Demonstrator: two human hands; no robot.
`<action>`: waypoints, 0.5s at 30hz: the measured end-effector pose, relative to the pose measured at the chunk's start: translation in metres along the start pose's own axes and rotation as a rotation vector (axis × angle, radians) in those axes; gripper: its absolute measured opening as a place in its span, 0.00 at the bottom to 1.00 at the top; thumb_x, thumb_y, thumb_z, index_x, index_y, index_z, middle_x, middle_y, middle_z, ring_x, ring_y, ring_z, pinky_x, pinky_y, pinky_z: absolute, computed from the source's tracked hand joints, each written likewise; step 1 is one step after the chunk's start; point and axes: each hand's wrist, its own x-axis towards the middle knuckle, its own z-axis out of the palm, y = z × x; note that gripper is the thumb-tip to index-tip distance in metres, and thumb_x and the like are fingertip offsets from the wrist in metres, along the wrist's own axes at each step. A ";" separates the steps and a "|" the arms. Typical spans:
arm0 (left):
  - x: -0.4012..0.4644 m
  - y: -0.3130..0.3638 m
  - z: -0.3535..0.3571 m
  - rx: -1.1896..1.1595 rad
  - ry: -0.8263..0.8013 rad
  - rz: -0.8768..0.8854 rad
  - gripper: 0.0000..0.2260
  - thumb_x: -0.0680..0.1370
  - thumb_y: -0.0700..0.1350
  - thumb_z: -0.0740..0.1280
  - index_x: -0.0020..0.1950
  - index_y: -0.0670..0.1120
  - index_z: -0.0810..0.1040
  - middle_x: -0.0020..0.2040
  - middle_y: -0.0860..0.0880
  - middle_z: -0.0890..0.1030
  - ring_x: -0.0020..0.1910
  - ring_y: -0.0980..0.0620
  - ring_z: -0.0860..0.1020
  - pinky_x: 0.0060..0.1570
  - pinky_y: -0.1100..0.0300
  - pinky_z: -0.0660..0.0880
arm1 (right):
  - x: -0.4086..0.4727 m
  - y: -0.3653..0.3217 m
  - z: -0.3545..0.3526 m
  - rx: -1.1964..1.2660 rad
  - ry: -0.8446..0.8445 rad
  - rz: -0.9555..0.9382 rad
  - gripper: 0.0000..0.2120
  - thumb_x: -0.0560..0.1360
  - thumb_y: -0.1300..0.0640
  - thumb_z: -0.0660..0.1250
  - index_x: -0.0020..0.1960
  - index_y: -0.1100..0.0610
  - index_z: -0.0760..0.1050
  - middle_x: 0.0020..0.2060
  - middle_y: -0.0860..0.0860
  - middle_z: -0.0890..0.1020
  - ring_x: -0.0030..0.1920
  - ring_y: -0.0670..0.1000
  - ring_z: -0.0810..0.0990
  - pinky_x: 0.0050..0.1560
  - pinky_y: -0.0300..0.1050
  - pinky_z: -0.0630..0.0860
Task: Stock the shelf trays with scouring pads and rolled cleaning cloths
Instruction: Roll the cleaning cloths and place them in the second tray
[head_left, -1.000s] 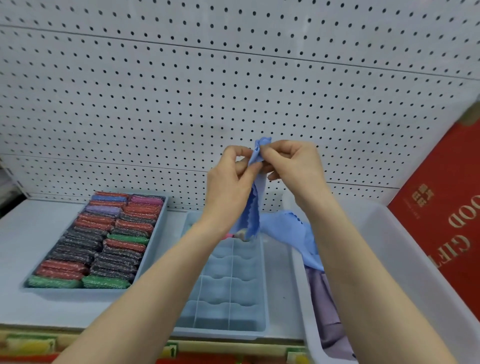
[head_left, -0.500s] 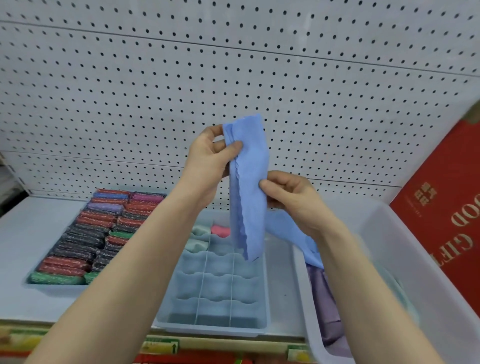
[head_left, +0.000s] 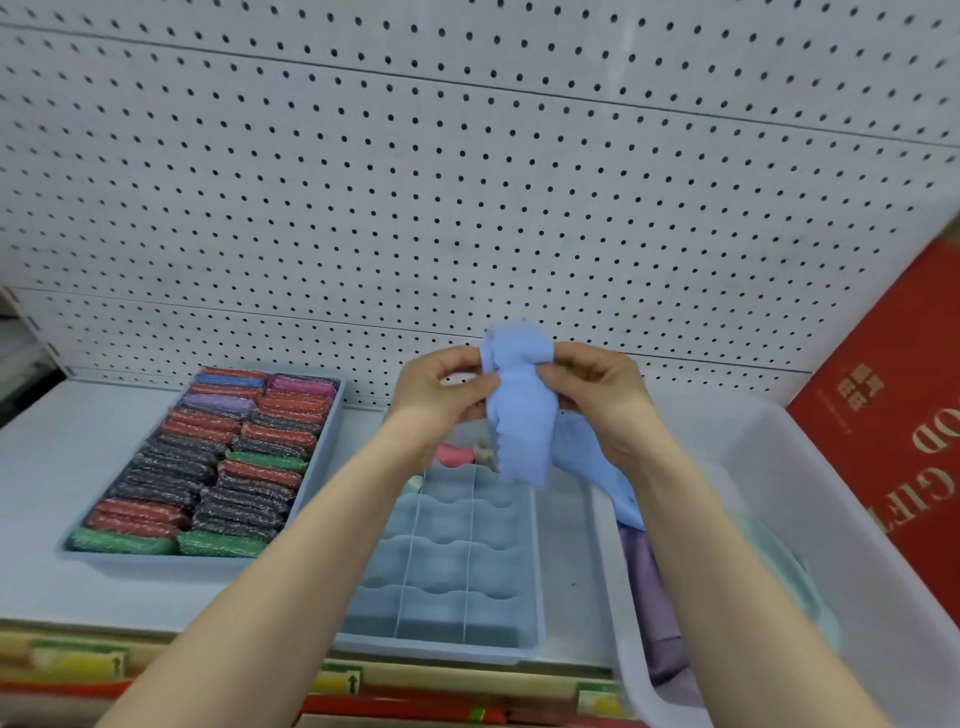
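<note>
A light blue cloth (head_left: 519, 415) hangs folded in the air above the divided blue tray (head_left: 457, 639). My left hand (head_left: 441, 395) pinches its upper left edge and my right hand (head_left: 597, 395) grips its upper right side. A pink rolled cloth (head_left: 454, 454) and a pale one lie in the tray's far compartments. The left tray (head_left: 311, 467) is packed with scouring pads (head_left: 208, 467) in red, black, green and purple.
A white plastic bin (head_left: 831, 519) at the right holds more blue and purple cloths (head_left: 654, 613). A red gift box (head_left: 893, 415) leans at the far right. White pegboard (head_left: 467, 182) backs the shelf. Price labels line the shelf's front edge.
Both hands dropped lower with the cloth. The long hanging strip is now folded shorter, with both hands together at its top.
</note>
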 end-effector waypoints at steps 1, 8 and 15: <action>-0.001 0.007 0.000 -0.022 0.006 0.055 0.07 0.76 0.33 0.69 0.47 0.43 0.83 0.45 0.45 0.84 0.38 0.53 0.83 0.43 0.59 0.81 | 0.000 -0.006 0.001 -0.002 0.006 -0.083 0.11 0.76 0.72 0.64 0.48 0.60 0.83 0.38 0.50 0.85 0.39 0.47 0.82 0.42 0.40 0.78; 0.001 0.028 -0.006 -0.142 0.015 0.188 0.12 0.77 0.29 0.63 0.43 0.42 0.83 0.41 0.50 0.84 0.38 0.52 0.82 0.40 0.62 0.78 | -0.002 -0.019 0.001 -0.045 -0.081 -0.250 0.16 0.75 0.75 0.61 0.43 0.61 0.84 0.52 0.55 0.82 0.52 0.49 0.81 0.52 0.39 0.76; 0.000 0.015 -0.011 -0.091 -0.053 0.159 0.15 0.75 0.33 0.69 0.58 0.48 0.80 0.54 0.47 0.83 0.49 0.53 0.82 0.52 0.60 0.78 | -0.009 -0.008 0.009 0.039 -0.028 -0.209 0.14 0.78 0.72 0.60 0.53 0.62 0.82 0.52 0.55 0.83 0.54 0.51 0.81 0.59 0.49 0.76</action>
